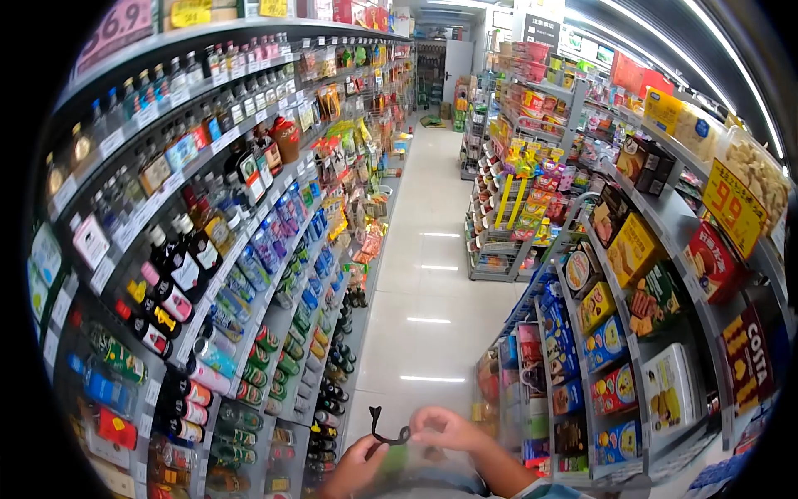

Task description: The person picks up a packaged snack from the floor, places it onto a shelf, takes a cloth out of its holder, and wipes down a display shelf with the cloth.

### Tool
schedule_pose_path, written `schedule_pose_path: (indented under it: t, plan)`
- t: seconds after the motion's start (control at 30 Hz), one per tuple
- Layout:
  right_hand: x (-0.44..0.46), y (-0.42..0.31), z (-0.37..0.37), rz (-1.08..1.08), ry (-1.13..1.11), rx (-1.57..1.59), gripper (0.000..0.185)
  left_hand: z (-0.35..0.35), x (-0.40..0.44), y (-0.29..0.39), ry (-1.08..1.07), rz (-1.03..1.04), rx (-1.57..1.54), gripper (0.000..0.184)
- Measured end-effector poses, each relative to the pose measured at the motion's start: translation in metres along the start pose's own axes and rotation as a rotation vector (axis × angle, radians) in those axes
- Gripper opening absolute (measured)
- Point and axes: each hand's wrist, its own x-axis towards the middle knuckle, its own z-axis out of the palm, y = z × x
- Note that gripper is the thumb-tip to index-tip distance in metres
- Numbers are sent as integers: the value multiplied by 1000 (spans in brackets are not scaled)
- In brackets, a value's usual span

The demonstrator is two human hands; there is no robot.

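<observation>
A thin black cord point(387, 438) is stretched between my two hands at the bottom of the view. One end is forked and sticks up; the other forms a small loop. My left hand point(359, 466) is closed on the cord, thumb uppermost. At the loop, my right hand point(445, 431) has its fingers pinched together on the cord. Below the hands is something pale and see-through with a green patch, too blurred to name.
A long shelf point(241, 270) of bottles and cans runs along the left. On the right, a shelf point(636, 349) holds boxed biscuits, with a yellow price sign point(731, 208) above. Between them a tiled aisle point(420, 316) leads back, past a snack rack point(503, 200), to a white door point(457, 71).
</observation>
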Motion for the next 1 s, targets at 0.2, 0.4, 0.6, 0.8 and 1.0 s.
schedule_pose_path:
  t: [0.2,0.4,0.6,0.8,1.0]
  plan:
    - [49,-21,-92,-24,-7,103,18,35,87,64,39,-16,0,21]
    - [103,-31,-163,1,-90,148,18,59,131,127,115,-120,87,28]
    - [152,-30,-216,-12,-117,162,16,55,184,118,175,-97,95,31]
    - [192,-23,-273,-21,-38,141,17,40,274,107,114,-77,34,32]
    - [239,-49,-337,-4,144,-121,19,11,415,124,-97,39,-38,23]
